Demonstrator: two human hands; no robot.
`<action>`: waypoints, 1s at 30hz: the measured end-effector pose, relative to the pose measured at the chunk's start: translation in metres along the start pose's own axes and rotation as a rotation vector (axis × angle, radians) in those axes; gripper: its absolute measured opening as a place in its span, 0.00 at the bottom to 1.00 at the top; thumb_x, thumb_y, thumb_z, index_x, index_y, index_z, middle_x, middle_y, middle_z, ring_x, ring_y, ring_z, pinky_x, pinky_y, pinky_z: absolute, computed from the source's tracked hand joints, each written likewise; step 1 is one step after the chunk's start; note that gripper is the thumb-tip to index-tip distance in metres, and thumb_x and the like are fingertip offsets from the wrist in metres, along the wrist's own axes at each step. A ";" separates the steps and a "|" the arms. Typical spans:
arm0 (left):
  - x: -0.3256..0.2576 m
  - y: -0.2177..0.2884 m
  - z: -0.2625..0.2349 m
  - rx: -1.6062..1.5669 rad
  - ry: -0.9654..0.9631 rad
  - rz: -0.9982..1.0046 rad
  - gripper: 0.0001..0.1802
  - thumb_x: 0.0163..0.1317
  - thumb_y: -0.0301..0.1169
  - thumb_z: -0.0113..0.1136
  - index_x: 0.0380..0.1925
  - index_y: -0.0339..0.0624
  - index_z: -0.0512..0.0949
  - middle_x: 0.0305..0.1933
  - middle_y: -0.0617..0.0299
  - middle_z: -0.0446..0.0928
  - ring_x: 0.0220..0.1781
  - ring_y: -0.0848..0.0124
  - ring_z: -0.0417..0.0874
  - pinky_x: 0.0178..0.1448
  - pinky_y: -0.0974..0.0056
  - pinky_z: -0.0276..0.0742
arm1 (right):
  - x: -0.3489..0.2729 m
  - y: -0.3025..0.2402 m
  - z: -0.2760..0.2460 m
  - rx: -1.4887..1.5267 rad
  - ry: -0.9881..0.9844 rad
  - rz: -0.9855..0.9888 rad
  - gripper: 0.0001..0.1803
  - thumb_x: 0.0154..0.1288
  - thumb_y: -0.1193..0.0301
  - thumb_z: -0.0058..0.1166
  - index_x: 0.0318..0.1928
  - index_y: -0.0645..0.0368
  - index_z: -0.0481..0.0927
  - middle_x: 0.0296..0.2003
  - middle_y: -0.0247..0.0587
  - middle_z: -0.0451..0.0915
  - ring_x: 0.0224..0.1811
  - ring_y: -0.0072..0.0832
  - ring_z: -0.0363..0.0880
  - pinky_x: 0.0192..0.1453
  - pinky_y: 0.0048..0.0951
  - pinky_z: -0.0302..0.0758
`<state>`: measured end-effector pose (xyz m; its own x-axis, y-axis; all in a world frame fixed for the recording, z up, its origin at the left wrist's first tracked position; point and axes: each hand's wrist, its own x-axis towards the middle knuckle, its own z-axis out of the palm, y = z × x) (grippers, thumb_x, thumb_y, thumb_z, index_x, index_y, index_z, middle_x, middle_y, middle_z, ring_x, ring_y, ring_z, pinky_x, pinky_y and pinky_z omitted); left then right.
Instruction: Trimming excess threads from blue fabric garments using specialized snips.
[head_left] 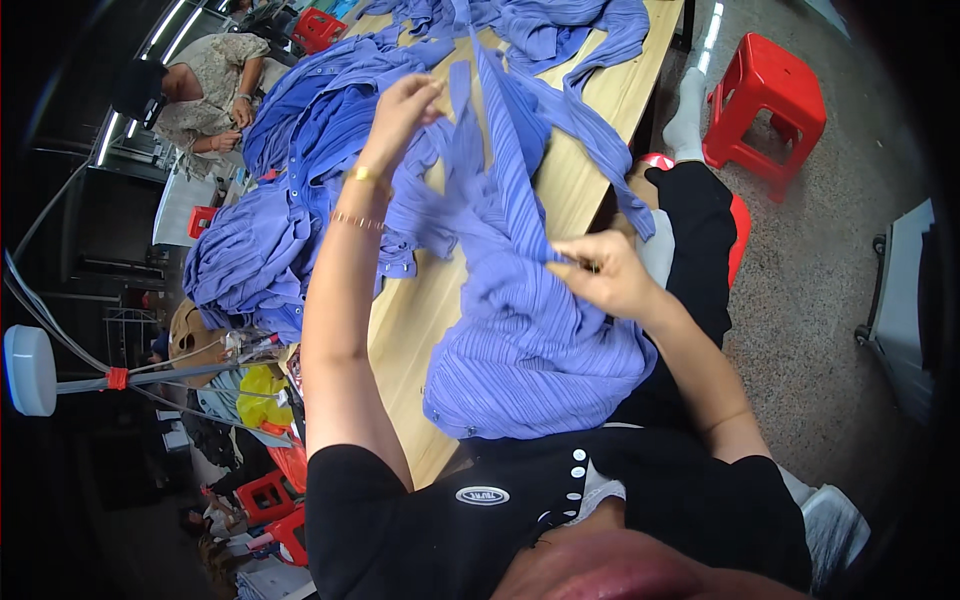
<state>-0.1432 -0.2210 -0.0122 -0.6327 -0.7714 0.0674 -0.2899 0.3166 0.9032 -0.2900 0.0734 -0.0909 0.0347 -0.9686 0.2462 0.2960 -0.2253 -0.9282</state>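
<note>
A periwinkle-blue pleated garment [540,350] is bunched over my lap and the table edge, with a long strip of it running up over the table. My right hand [605,272] pinches the cloth where this strip meets the bunched part. Above the table, my left hand [408,112] is raised with its fingers curled together. Whether a thread or a bit of cloth is between those fingers cannot be made out. Part of the garment below the left hand is blurred by motion.
Heaped on the wooden table [410,345] are more blue garments [300,150], some with buttons. Another person [215,90] works across at the far left. Right of the table is a red stool [765,105]. A white round device [30,370] on a pole stands left.
</note>
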 end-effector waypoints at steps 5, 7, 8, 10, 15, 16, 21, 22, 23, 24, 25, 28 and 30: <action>0.076 -0.032 0.024 -0.022 0.264 -0.115 0.21 0.65 0.35 0.58 0.54 0.35 0.75 0.45 0.59 0.80 0.38 0.70 0.82 0.39 0.72 0.75 | -0.026 -0.009 0.013 -0.214 -0.075 -0.301 0.11 0.59 0.82 0.60 0.44 0.69 0.83 0.23 0.37 0.81 0.23 0.13 0.74 0.27 0.18 0.67; 0.098 -0.042 0.034 -0.043 0.430 -0.105 0.22 0.64 0.34 0.58 0.56 0.36 0.74 0.46 0.57 0.80 0.40 0.66 0.83 0.41 0.69 0.78 | -0.036 -0.010 0.017 -0.185 -0.149 -0.316 0.15 0.52 0.84 0.65 0.44 0.69 0.83 0.17 0.38 0.77 0.15 0.15 0.70 0.19 0.21 0.64; 0.105 -0.045 0.037 0.026 0.438 0.012 0.22 0.65 0.34 0.57 0.57 0.37 0.74 0.48 0.56 0.79 0.41 0.67 0.83 0.41 0.68 0.79 | -0.042 -0.016 0.017 -0.176 -0.179 -0.250 0.15 0.54 0.85 0.63 0.44 0.70 0.82 0.20 0.40 0.78 0.19 0.16 0.73 0.24 0.20 0.67; 0.116 -0.047 0.044 0.160 0.444 0.244 0.21 0.67 0.32 0.55 0.59 0.40 0.73 0.51 0.55 0.77 0.43 0.68 0.84 0.41 0.67 0.80 | -0.050 -0.020 0.013 -0.189 -0.209 -0.196 0.14 0.55 0.85 0.61 0.44 0.71 0.81 0.22 0.43 0.79 0.21 0.17 0.75 0.27 0.20 0.69; 0.131 -0.050 0.041 0.545 0.134 0.294 0.21 0.65 0.31 0.57 0.57 0.38 0.74 0.46 0.57 0.81 0.44 0.73 0.84 0.46 0.67 0.79 | -0.058 -0.008 0.013 -0.115 -0.121 -0.285 0.11 0.56 0.82 0.64 0.41 0.71 0.82 0.18 0.44 0.76 0.17 0.17 0.70 0.22 0.23 0.63; 0.133 -0.052 0.038 0.650 0.166 0.330 0.20 0.65 0.31 0.58 0.56 0.37 0.75 0.44 0.58 0.82 0.44 0.74 0.83 0.47 0.67 0.79 | -0.055 -0.010 0.013 -0.137 -0.139 -0.263 0.11 0.56 0.82 0.64 0.41 0.71 0.82 0.19 0.44 0.77 0.18 0.17 0.71 0.23 0.22 0.64; 0.139 -0.066 0.020 0.415 0.153 0.202 0.15 0.66 0.32 0.59 0.47 0.33 0.79 0.40 0.61 0.82 0.44 0.75 0.82 0.50 0.68 0.76 | -0.038 -0.022 0.003 -0.236 -0.040 -0.163 0.08 0.59 0.80 0.62 0.40 0.69 0.82 0.25 0.39 0.82 0.25 0.16 0.78 0.31 0.20 0.72; 0.140 -0.065 0.022 0.309 0.140 0.175 0.14 0.66 0.33 0.58 0.46 0.33 0.79 0.40 0.61 0.82 0.43 0.75 0.81 0.50 0.69 0.76 | -0.036 -0.014 0.000 -0.165 0.120 -0.070 0.09 0.61 0.78 0.61 0.42 0.67 0.82 0.31 0.32 0.83 0.32 0.15 0.79 0.38 0.19 0.75; 0.140 -0.064 0.025 0.204 0.127 0.147 0.14 0.66 0.33 0.58 0.45 0.33 0.79 0.39 0.61 0.82 0.43 0.75 0.81 0.50 0.69 0.76 | -0.032 -0.017 -0.005 -0.030 0.284 0.100 0.09 0.63 0.76 0.59 0.43 0.66 0.82 0.34 0.31 0.82 0.35 0.14 0.78 0.39 0.19 0.74; 0.137 -0.064 0.028 0.072 0.114 0.123 0.12 0.66 0.32 0.58 0.43 0.35 0.79 0.38 0.62 0.81 0.40 0.75 0.81 0.51 0.69 0.75 | -0.023 -0.012 -0.014 0.068 0.334 0.090 0.09 0.64 0.75 0.58 0.44 0.65 0.81 0.34 0.30 0.82 0.34 0.13 0.77 0.37 0.19 0.73; 0.137 -0.066 0.025 -0.002 0.100 0.100 0.11 0.66 0.32 0.58 0.42 0.36 0.79 0.37 0.63 0.81 0.39 0.75 0.80 0.51 0.69 0.76 | -0.011 -0.005 -0.022 0.173 0.372 0.077 0.09 0.66 0.73 0.57 0.44 0.65 0.81 0.34 0.29 0.81 0.33 0.12 0.76 0.36 0.19 0.72; 0.135 -0.067 0.011 -0.188 0.061 0.058 0.09 0.65 0.32 0.60 0.39 0.38 0.79 0.37 0.64 0.80 0.38 0.75 0.80 0.51 0.69 0.76 | 0.019 0.004 -0.027 0.208 0.549 0.027 0.08 0.66 0.73 0.56 0.42 0.63 0.81 0.31 0.25 0.79 0.29 0.10 0.73 0.33 0.18 0.70; 0.134 -0.062 0.008 -0.274 0.025 0.064 0.09 0.63 0.33 0.63 0.37 0.40 0.79 0.36 0.65 0.80 0.38 0.75 0.80 0.51 0.69 0.76 | 0.034 0.019 -0.042 0.202 0.555 0.047 0.10 0.67 0.72 0.55 0.45 0.65 0.80 0.35 0.30 0.80 0.33 0.13 0.76 0.39 0.19 0.72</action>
<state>-0.2162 -0.3398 -0.0630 -0.6246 -0.7690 0.1358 -0.0424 0.2071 0.9774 -0.3232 0.0322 -0.1116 -0.4362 -0.8994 -0.0274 0.4838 -0.2088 -0.8499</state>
